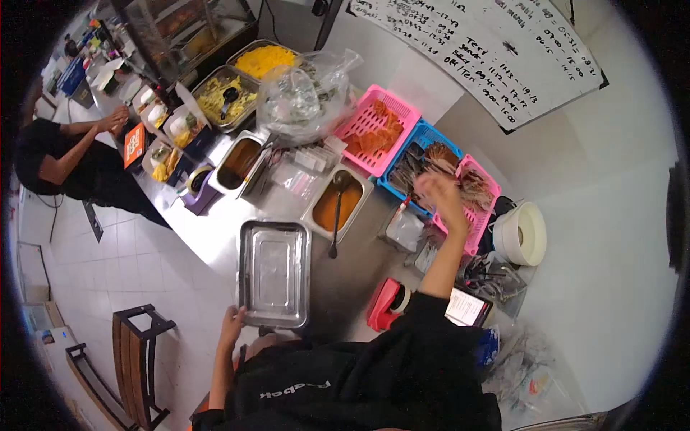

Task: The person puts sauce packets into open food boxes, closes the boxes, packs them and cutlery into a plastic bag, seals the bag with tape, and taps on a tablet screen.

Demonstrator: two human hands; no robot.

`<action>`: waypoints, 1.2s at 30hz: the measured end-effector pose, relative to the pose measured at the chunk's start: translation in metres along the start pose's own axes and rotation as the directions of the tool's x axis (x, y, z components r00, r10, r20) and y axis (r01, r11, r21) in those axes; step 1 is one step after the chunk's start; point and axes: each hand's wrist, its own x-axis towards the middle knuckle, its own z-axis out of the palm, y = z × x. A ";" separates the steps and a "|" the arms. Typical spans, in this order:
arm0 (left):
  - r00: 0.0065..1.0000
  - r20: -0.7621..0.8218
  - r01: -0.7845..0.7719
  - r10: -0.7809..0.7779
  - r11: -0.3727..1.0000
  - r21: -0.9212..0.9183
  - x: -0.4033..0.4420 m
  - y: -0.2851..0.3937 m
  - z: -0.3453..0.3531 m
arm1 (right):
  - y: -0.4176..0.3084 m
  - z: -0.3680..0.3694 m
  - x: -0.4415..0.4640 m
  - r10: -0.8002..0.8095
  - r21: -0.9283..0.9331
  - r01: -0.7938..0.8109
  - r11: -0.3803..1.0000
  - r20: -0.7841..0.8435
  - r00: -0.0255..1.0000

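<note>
An empty rectangular metal tray (274, 273) lies at the counter's near edge. My left hand (231, 325) is closed on its near left corner, thumb at the rim. My right hand (440, 195) is stretched forward above the blue basket (394, 188) and the near pink basket (490, 188); its fingers are blurred, so I cannot tell whether they hold anything. Dark, thin strips of food (411, 167) fill the blue basket. Below my right hand stands a clear container (405, 231) with a red-tipped item at its top.
Beyond the tray are a sauce pan with a ladle (338, 208), another sauce pan (241, 164), and a large plastic bag (295, 104). A far pink basket (366, 115) holds orange food. A red tape dispenser (388, 303) sits at right. A person (65, 154) stands across the counter.
</note>
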 end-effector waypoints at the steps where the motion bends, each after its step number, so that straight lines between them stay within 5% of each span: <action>1: 0.999 0.000 -0.032 0.032 0.998 0.053 0.009 -0.017 0.004 | -0.036 0.035 -0.030 0.011 0.153 -0.049 0.987 0.242 0.970; 2: 0.998 0.000 -0.064 0.064 0.992 0.108 0.020 -0.035 0.008 | -0.084 0.071 -0.054 0.277 0.205 -0.447 0.871 0.547 0.790; 4: 0.903 -0.113 -0.393 0.415 0.903 0.173 0.043 -0.078 0.024 | -0.092 0.150 -0.094 0.517 -0.233 -0.515 0.825 0.681 0.519; 6: 0.889 -0.058 -0.440 0.454 0.883 0.165 0.038 -0.068 0.028 | -0.056 0.227 -0.128 0.715 -0.437 -0.588 0.680 0.570 0.404; 8: 0.885 0.011 -0.464 0.466 0.879 0.112 0.015 -0.046 0.012 | -0.029 0.280 -0.172 0.651 -0.312 -0.594 0.742 0.550 0.524; 9: 0.904 0.003 -0.428 0.428 0.902 0.054 0.007 -0.058 0.001 | -0.026 0.302 -0.191 0.616 -0.249 -0.588 0.770 0.534 0.580; 11: 0.926 -0.004 -0.377 0.377 0.926 0.026 -0.028 -0.065 -0.031 | -0.037 0.333 -0.218 0.570 -0.161 -0.641 0.751 0.649 0.504; 15: 0.989 0.016 -0.121 0.145 0.877 -0.465 -0.091 -0.140 -0.096 | -0.051 0.409 -0.268 0.442 -0.113 -0.611 0.784 0.792 0.421; 18: 0.991 -0.120 -0.015 -0.063 0.828 -0.560 -0.130 -0.212 -0.132 | -0.046 0.480 -0.308 0.460 -0.199 -0.662 0.722 0.854 0.245; 21: 0.906 -0.240 -0.112 -0.349 0.350 -0.930 -0.140 -0.313 -0.126 | 0.011 0.548 -0.352 0.521 -0.327 -0.787 0.522 0.854 -0.009; 24: 0.867 -0.204 0.095 -0.454 0.553 -0.827 -0.158 -0.370 -0.073 | 0.050 0.580 -0.387 0.579 -0.300 -0.919 0.257 0.809 -0.101; 26: 0.949 -0.252 0.153 -0.187 0.977 -0.149 -0.169 -0.409 -0.021 | 0.067 0.596 -0.392 0.728 -0.235 -0.967 0.095 0.679 -0.094; 29: 0.890 -0.202 0.428 -0.408 0.902 0.064 -0.177 -0.345 -0.018 | 0.189 0.602 -0.411 0.819 -0.097 -0.985 -0.140 0.547 -0.170; 32: 0.858 -0.178 0.504 -0.482 0.858 0.103 -0.171 -0.347 -0.004 | 0.222 0.579 -0.399 0.860 0.161 -0.985 -0.067 0.509 0.025; 34: 0.843 -0.209 0.530 -0.496 0.832 0.164 -0.162 -0.347 0.001 | 0.348 0.543 -0.416 0.894 0.243 -0.939 -0.245 0.430 -0.122; 36: 0.782 -0.180 0.614 -0.597 0.787 0.058 -0.155 -0.350 0.000 | 0.325 0.537 -0.394 0.930 0.379 -0.907 -0.181 0.366 -0.033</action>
